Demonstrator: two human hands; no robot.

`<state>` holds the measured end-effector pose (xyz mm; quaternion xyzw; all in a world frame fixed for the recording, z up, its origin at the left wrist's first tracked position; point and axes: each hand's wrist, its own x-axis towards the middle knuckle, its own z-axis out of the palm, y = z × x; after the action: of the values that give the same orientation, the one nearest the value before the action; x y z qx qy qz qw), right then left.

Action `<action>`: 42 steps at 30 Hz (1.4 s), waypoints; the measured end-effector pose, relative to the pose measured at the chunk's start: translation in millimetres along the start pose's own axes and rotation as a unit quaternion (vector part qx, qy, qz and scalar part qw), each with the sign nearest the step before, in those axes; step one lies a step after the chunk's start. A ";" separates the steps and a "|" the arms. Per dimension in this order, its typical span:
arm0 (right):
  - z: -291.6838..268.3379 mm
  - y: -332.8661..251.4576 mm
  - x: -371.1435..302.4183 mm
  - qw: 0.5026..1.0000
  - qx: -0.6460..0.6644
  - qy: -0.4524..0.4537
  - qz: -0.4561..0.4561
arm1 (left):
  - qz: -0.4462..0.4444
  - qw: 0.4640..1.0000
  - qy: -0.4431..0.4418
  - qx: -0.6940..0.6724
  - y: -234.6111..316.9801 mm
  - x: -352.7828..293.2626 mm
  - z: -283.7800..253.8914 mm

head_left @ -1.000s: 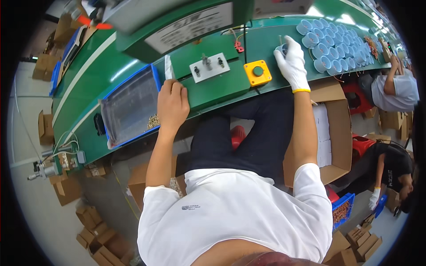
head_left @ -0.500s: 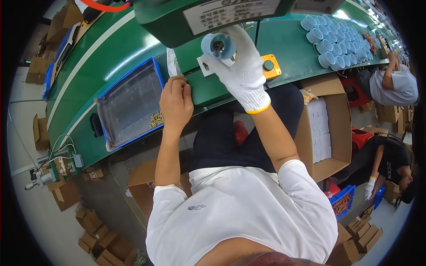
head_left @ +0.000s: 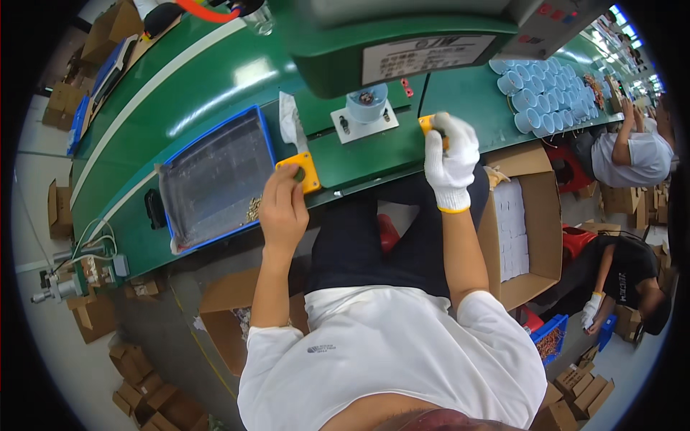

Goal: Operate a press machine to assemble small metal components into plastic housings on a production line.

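Note:
A light blue plastic cup (head_left: 366,108) with a dark metal part inside stands upright on a metal plate (head_left: 365,131), beneath the green machine head (head_left: 402,61). My bare left hand (head_left: 284,208) is closed, with its fingertips over the button of a yellow push-button box (head_left: 310,174). On the other side, my right hand (head_left: 452,161) in a white knitted glove curls over a second yellow push-button box (head_left: 425,123), which it mostly hides. Neither hand touches the cup.
A blue-rimmed tray (head_left: 215,169) with small brass-coloured parts (head_left: 254,208) lies left on the green bench. A white strip (head_left: 290,118) is beside it. Many similar cups (head_left: 539,97) stand at the far right. An open carton (head_left: 535,215) is by my right leg; co-workers sit further right.
My right hand has let go of the cup, now on the plate, and moved right onto the button box. My left hand has shifted slightly, uncovering the left yellow box.

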<state>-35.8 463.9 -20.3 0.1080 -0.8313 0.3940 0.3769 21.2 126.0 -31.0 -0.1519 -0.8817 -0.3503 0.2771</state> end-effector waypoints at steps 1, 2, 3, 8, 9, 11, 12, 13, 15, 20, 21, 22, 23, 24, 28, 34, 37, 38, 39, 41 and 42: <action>2.8 17.6 -6.1 0.997 -0.045 0.030 -0.056 | 0.022 0.999 0.003 0.029 0.3 -2.9 1.5; 1.9 27.2 -8.1 0.987 -0.099 0.058 -0.109 | 0.046 0.998 0.003 0.050 0.1 -7.8 2.0; 4.6 18.1 -1.6 0.985 -0.109 0.060 -0.120 | 0.052 0.996 -0.006 0.076 -2.1 -11.0 -3.7; -3.0 14.6 10.7 0.986 -0.079 -0.006 -0.147 | 0.075 0.989 -0.030 0.128 -11.2 -7.7 -20.1; -5.7 25.3 13.4 0.992 -0.038 -0.023 -0.118 | 0.046 0.994 -0.031 0.094 -10.7 -3.6 -18.8; 1.3 45.8 -9.6 0.985 0.163 0.029 0.049 | 0.009 0.997 -0.024 0.066 -4.4 10.7 -14.4; 13.7 53.1 -18.3 0.926 0.320 0.098 0.173 | 0.019 0.998 -0.023 0.058 -0.8 21.7 -9.6; 15.6 48.3 -17.5 0.949 0.252 0.100 0.160 | -0.041 0.999 -0.012 0.001 3.6 29.4 -7.7; 8.3 46.2 -14.4 0.984 0.150 0.069 0.074 | -0.105 0.992 0.001 -0.067 11.3 43.1 0.4; 12.0 46.4 -15.1 0.995 0.087 0.045 0.025 | -0.103 0.993 -0.019 -0.055 5.6 45.1 16.4; 11.3 48.2 -14.1 0.990 0.124 0.052 0.038 | -0.097 0.993 -0.025 -0.056 3.2 44.4 18.8; 10.9 47.0 -15.9 0.984 0.161 0.057 0.055 | -0.100 0.993 -0.027 -0.056 6.3 46.1 19.5; 6.6 46.9 -14.8 0.984 0.158 0.058 0.059 | -0.101 0.992 -0.028 -0.069 11.4 51.7 21.0; 6.6 49.1 -16.4 0.984 0.157 0.057 0.062 | -0.102 0.991 -0.030 -0.082 14.3 53.8 22.3; 18.4 43.7 -16.0 0.990 0.125 0.038 0.056 | -0.102 0.993 -0.005 -0.058 3.1 42.8 18.0; 14.6 50.2 -16.5 0.989 0.122 0.066 0.059 | -0.068 0.994 0.019 -0.081 0.8 49.1 17.5; 22.1 53.3 -22.4 0.980 0.162 0.071 0.093 | -0.095 0.992 0.008 -0.082 5.1 47.7 14.5; 19.0 52.8 -23.4 0.976 0.179 0.073 0.103 | -0.094 0.991 0.003 -0.098 6.3 49.3 17.3; 18.1 53.3 -23.3 0.973 0.189 0.073 0.108 | -0.096 0.989 0.005 -0.115 9.4 51.0 16.2; 18.5 50.4 -22.1 0.966 0.222 0.067 0.110 | -0.126 0.984 0.006 -0.127 7.7 47.4 15.8; 19.2 48.7 -21.8 0.965 0.229 0.063 0.109 | -0.146 0.978 0.007 -0.151 6.6 44.4 13.1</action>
<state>-54.3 479.6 -71.5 0.0748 -0.7004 0.6186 0.3481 -16.3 143.1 -9.0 -0.0595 -0.8293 -0.5173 0.2027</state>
